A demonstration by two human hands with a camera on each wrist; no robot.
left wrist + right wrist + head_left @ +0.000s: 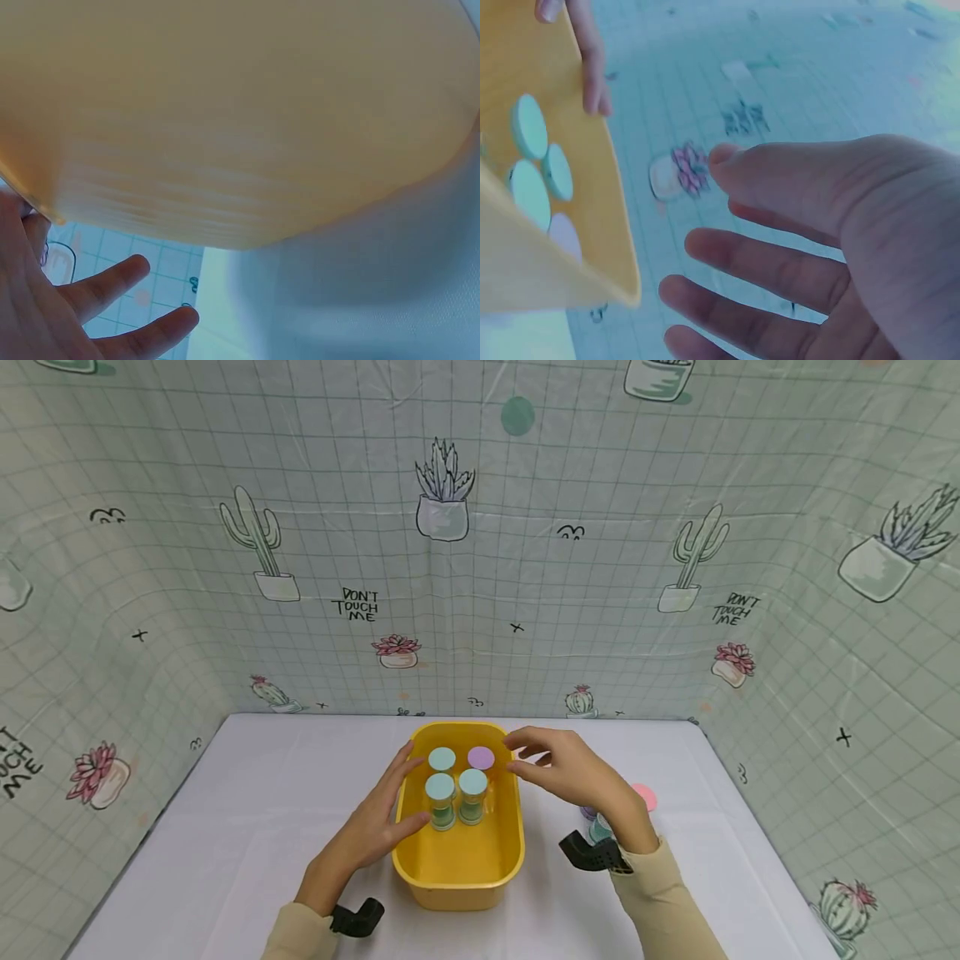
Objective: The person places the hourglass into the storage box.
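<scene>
A yellow plastic tub (459,860) stands in the middle of the table, holding several small clear jars. Two front jars, one on the left (441,802) and one on the right (472,797), have pale mint lids and green contents. Behind them show another mint lid (442,759) and a lilac lid (481,757). My left hand (375,814) is at the tub's left rim, thumb over the edge; its other fingers extend outside in the left wrist view. Just right of the far right rim, my right hand (562,764) hovers with fingers loosely bent and nothing in them.
More small jars lie to the right of the tub, partly hidden behind my right forearm, among them a pink lid (644,796) and a teal jar (600,829). A white cloth covers the table (247,827). Patterned curtains (480,577) enclose the back and sides.
</scene>
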